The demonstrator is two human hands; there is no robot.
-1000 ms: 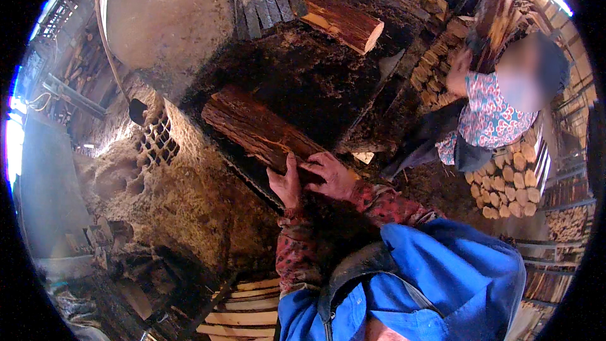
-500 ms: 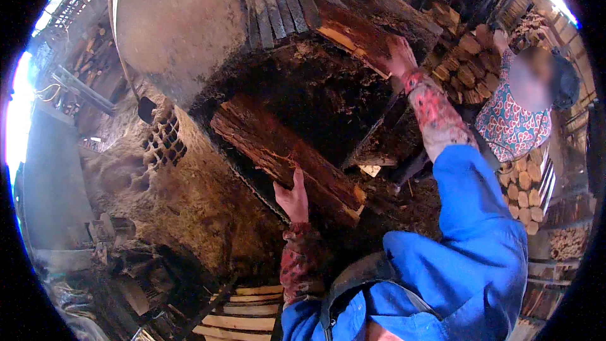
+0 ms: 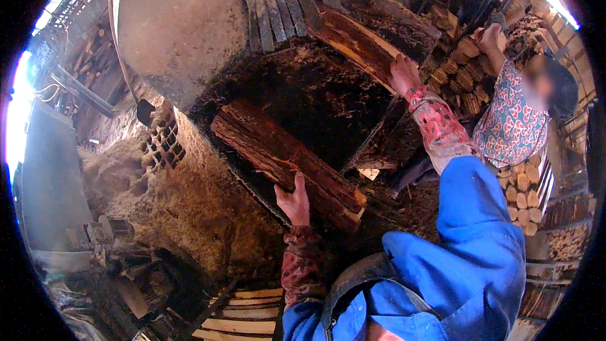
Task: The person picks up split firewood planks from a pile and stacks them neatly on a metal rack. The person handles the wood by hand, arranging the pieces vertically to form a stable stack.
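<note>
A thick, rough slab of bark-covered wood [image 3: 284, 161] lies slantwise over the dark bed of a machine [image 3: 309, 104]. At its near left edge is my left hand [image 3: 293, 202], thumb and fingers spread apart, touching the slab rather than wrapped round it. Farther off, a second long slab with a pale split face [image 3: 356, 44] slants across the far right side of the bed. My right hand [image 3: 405, 74] grips this slab's near end, the fingers over its top edge. The underside of both slabs is hidden.
A large dusty metal hood [image 3: 183, 19] with hanging strips [image 3: 274, 16] covers the bed's far side. Sawdust [image 3: 214, 208] is heaped at left. A co-worker in a patterned top [image 3: 514, 117] stands at right by stacked split wood [image 3: 464, 72]. Pale boards [image 3: 243, 312] lie near my left arm.
The far slab has tipped, turning more of its pale face up, and my right hand has turned with it. My left hand has barely moved. The co-worker's arm has swung outward.
</note>
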